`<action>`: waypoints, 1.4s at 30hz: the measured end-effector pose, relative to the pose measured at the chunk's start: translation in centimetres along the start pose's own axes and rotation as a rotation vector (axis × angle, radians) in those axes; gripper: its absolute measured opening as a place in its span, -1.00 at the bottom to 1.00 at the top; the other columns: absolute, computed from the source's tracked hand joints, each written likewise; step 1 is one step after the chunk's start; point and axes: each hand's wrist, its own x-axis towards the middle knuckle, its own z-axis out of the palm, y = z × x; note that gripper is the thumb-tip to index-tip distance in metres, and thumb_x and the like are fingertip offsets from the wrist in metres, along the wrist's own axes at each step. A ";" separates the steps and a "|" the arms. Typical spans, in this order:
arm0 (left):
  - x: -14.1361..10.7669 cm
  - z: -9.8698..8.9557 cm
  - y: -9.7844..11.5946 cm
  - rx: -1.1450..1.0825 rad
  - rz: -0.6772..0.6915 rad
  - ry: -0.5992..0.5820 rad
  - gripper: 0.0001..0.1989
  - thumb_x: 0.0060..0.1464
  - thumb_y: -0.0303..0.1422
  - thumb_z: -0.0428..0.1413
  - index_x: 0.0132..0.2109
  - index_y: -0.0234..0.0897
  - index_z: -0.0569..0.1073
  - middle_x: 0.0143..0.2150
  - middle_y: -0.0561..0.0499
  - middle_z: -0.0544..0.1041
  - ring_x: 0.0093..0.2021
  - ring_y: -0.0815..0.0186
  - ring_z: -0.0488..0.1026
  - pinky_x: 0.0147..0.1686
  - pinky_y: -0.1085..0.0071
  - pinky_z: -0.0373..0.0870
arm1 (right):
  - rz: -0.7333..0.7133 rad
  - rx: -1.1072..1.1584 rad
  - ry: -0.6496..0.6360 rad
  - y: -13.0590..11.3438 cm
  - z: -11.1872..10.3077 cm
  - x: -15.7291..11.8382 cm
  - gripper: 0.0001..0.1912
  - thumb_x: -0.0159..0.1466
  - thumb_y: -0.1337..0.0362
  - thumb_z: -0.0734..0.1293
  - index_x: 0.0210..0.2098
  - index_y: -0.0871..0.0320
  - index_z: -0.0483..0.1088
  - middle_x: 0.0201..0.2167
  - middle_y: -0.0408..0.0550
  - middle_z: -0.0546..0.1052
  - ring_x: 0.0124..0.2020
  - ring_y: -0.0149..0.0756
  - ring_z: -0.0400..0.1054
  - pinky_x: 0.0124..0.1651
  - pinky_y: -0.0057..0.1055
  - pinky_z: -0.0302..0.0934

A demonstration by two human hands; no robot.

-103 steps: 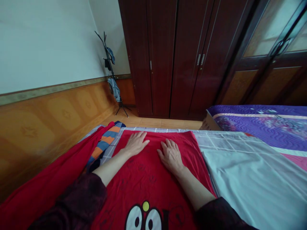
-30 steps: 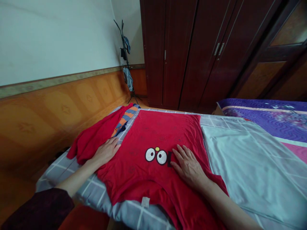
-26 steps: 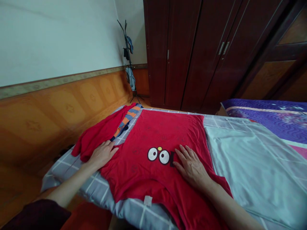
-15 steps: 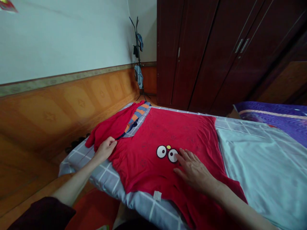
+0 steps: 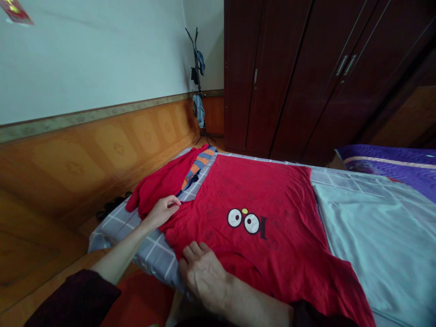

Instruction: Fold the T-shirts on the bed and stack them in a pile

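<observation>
A red T-shirt with a cartoon print of round eyes lies spread flat on the bed. My left hand is at the shirt's left edge, its fingers drawn together on the cloth beside a bunched red sleeve. My right hand is at the near edge of the shirt, its fingers curled onto the fabric by the neckline. A striped orange and blue cloth lies partly under the red cloth at the far left corner.
A grey checked sheet covers the bed, with a pale blue sheet to the right and a purple quilt beyond. A dark wardrobe and a coat stand stand ahead. Shoes and a red mat are on the floor.
My right hand has moved from beside the eye print to the shirt's near edge and curled onto it. My left hand has shifted slightly toward the sleeve. The view has swung a little.
</observation>
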 end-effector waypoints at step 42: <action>-0.4 1.1 -0.1 0.228 -0.014 0.088 -0.63 0.03 -0.38 0.04 0.02 -0.32 0.41 0.07 -0.14 0.46 0.07 0.11 0.39 0.10 0.19 0.24 | -0.031 0.242 -0.011 1.3 -0.1 -0.8 -0.73 0.13 0.22 0.33 -0.21 0.24 0.36 -0.11 0.06 0.42 -0.05 -0.16 0.23 0.09 -0.24 0.13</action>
